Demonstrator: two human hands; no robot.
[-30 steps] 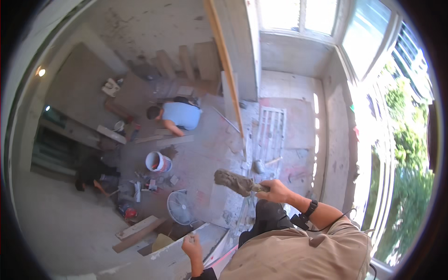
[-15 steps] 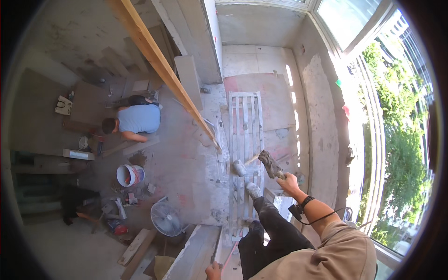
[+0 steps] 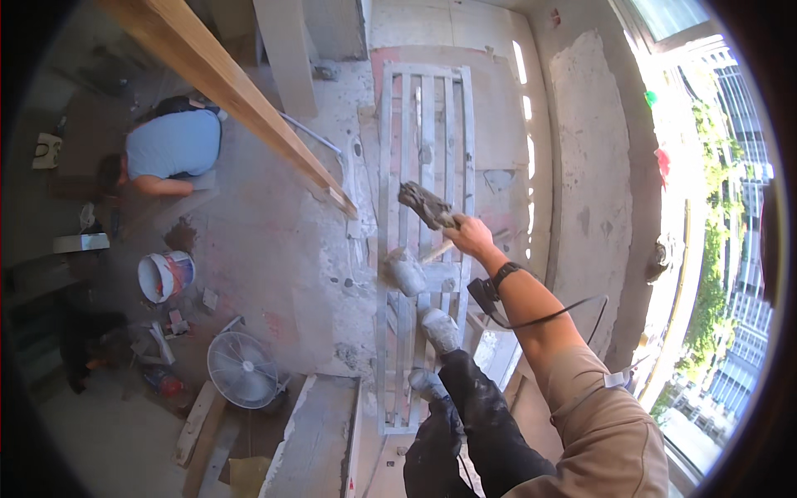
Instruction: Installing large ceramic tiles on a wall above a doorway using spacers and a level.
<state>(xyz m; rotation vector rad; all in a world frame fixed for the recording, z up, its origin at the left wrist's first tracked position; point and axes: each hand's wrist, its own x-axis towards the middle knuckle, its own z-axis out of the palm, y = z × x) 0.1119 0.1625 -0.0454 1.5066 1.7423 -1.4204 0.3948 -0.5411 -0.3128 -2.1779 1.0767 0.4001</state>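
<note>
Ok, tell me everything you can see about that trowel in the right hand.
The grey, mortar-caked flat trowel has a broad blade that looks like metal under a rough crust of dried cement, with a pale wooden handle running down toward the palm. The right hand grips that handle, fingers wrapped around it, blade pointing up and to the left, tilted. It is held in the air above the grey metal ladder-like frame lying on the concrete floor, touching nothing else that can be seen.

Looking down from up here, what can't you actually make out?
- Left hand: not in the head view.
- Right hand: grips a mortar-caked trowel; the fingers hide its handle.
- Crouching person: a wooden beam crosses them.
- Bucket: contents too small to tell.
</note>
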